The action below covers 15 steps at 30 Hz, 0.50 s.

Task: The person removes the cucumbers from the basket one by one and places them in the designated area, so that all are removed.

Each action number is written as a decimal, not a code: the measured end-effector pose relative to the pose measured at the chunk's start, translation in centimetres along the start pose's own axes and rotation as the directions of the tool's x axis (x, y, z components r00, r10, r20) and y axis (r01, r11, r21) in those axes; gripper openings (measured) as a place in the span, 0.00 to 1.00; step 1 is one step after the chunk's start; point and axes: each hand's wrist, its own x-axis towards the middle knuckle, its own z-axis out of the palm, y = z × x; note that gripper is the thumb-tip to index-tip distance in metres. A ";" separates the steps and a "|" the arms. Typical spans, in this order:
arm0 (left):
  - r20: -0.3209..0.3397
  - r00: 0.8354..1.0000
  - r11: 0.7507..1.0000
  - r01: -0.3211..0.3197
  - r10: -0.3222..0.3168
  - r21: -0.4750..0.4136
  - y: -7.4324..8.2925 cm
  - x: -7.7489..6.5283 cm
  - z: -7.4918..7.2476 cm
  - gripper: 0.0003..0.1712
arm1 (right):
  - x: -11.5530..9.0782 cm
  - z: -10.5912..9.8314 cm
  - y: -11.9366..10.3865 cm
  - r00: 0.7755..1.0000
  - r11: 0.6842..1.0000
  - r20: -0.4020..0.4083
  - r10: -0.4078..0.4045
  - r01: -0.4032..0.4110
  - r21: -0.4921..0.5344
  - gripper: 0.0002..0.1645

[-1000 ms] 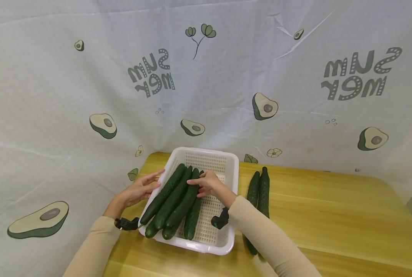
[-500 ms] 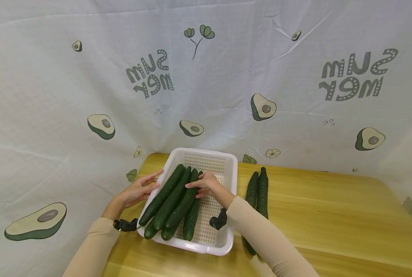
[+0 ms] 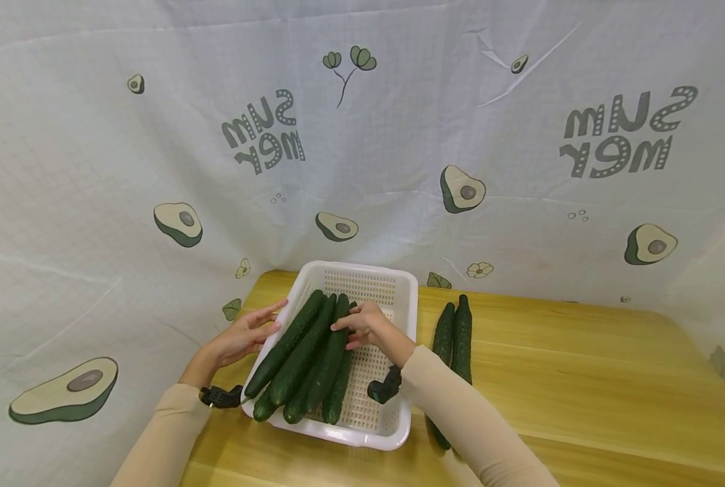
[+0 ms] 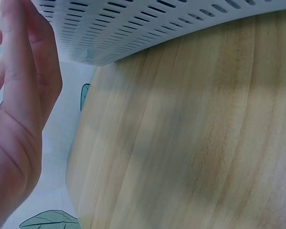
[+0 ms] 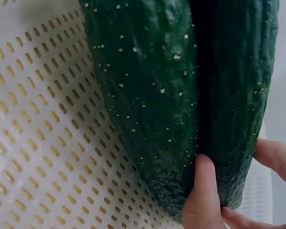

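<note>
A white plastic basket [image 3: 393, 433] stands on the table with several dark green cucumbers [image 3: 295, 338] lying lengthwise in its left part. My right hand [image 3: 368, 325] reaches in from the right and grips the far part of one cucumber [image 3: 329, 365] on top of the pile. In the right wrist view its thumb lies between that cucumber [image 5: 238, 95] and a neighbouring cucumber [image 5: 148, 95], with fingers on the far side. Against the basket's left rim rests my left hand [image 3: 241, 335], fingers fairly straight. Its fingertips are partly cut off in the left wrist view [image 4: 19, 95].
Two more cucumbers [image 3: 462, 338] lie side by side on the wooden table [image 3: 569, 379], right of the basket and partly under my right forearm. A white curtain [image 3: 387, 169] with avocado prints hangs behind and left of the table.
The gripped cucumber has swung slightly, its near end shifting right over the one beneath. My right hand moved slightly with it. The left hand has stayed at the rim.
</note>
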 end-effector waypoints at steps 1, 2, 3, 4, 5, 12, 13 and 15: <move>-0.003 1.000 1.000 0.003 -0.003 0.002 0.0 0.0 0.0 0.36 | 0.0 -0.1 0.0 1.000 1.000 0.005 0.001 -0.002 0.009 0.39; -0.005 1.000 1.000 0.006 -0.006 0.004 0.0 0.0 0.0 0.36 | 0.0 -0.1 0.1 1.000 1.000 0.010 0.002 -0.002 0.018 0.39; -0.007 1.000 1.000 0.007 -0.007 0.006 -0.1 0.0 0.0 0.36 | 0.1 -0.2 0.1 1.000 1.000 0.016 0.000 0.000 0.027 0.39; -0.006 1.000 1.000 0.007 -0.007 0.010 -0.1 0.0 0.1 0.36 | 0.1 -0.2 0.1 1.000 0.999 0.021 -0.002 0.001 0.035 0.39; -0.007 1.000 1.000 0.008 -0.008 0.008 -0.1 -0.1 0.1 0.35 | 0.1 -0.3 0.1 1.000 0.999 0.026 -0.003 0.002 0.041 0.39; 0.005 1.000 1.000 0.001 -0.001 0.018 -0.1 -0.1 0.1 0.36 | -0.3 -0.6 -0.1 0.999 0.998 0.045 -0.005 0.002 0.067 0.41; 0.005 1.000 1.000 0.000 0.000 0.019 -0.1 -0.1 0.1 0.36 | -0.4 -0.7 -0.1 0.999 0.998 0.045 -0.006 0.002 0.067 0.41; 0.002 1.000 1.000 0.001 -0.001 0.020 -0.1 0.0 0.1 0.36 | -0.5 -0.8 -0.3 0.999 0.998 0.050 -0.006 0.003 0.068 0.41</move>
